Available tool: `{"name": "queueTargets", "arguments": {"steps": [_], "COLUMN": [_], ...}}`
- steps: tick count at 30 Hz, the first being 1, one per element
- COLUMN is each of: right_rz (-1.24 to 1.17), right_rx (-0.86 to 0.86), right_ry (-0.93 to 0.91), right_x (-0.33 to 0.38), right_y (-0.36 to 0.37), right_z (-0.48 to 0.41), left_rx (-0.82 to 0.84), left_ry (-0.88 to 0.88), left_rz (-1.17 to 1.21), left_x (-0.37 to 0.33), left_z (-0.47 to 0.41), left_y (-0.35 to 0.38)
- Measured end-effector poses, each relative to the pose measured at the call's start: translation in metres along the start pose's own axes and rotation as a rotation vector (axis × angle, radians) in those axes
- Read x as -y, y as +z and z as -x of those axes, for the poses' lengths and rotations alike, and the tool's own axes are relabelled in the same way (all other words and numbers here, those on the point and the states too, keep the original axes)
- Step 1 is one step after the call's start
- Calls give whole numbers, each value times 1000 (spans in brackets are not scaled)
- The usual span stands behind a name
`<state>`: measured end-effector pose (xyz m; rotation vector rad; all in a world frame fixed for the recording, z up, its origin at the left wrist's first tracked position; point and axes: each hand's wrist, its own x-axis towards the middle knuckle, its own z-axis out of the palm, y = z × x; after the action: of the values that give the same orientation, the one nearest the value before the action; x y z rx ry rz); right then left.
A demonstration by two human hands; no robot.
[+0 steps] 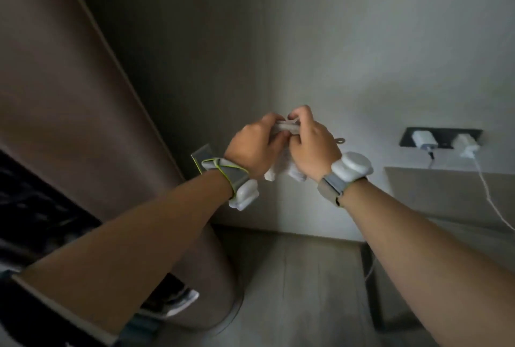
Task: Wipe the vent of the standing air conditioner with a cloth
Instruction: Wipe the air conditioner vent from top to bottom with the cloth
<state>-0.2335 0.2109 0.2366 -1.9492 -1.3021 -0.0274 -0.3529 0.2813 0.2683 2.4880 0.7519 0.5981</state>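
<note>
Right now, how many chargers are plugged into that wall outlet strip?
2. Left charger sits at the left end of the black outlet strip; right charger near its right end, white cable trailing down. None seem hidden.

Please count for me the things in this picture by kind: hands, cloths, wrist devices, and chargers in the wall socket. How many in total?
Hands: 2, left hand and right hand
Cloths: 1, white cloth, held by both
Wrist devices: 2
Chargers: 2
Total: 7
</note>
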Motion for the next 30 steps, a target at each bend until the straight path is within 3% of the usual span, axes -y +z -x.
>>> {"name": "queueTargets", "arguments": {"steps": [5, 12, 20, 23, 30], "right_rz": [-220, -502, -639, -605, -494], "right_rx": [-21, -104, -152, -209, -383], "right_ry": [-106, -328, -575, -704, -906], "right_x": [129, 252, 319, 340, 370], "right_y": [17, 23, 3, -6, -6], "right_z": [-25, -24, -11, -9, -13], "left_rx": [-237, -591, -846, -973, -1094], "left_ry": [-35, 74, 150, 150, 110], "left_rz": [-64, -112, -198, -195, -227], "left_x": [26, 31, 10, 6, 21], "left_z": [48, 109, 149, 161, 170], "left_y": [-116, -208, -261, -279, -307]}}
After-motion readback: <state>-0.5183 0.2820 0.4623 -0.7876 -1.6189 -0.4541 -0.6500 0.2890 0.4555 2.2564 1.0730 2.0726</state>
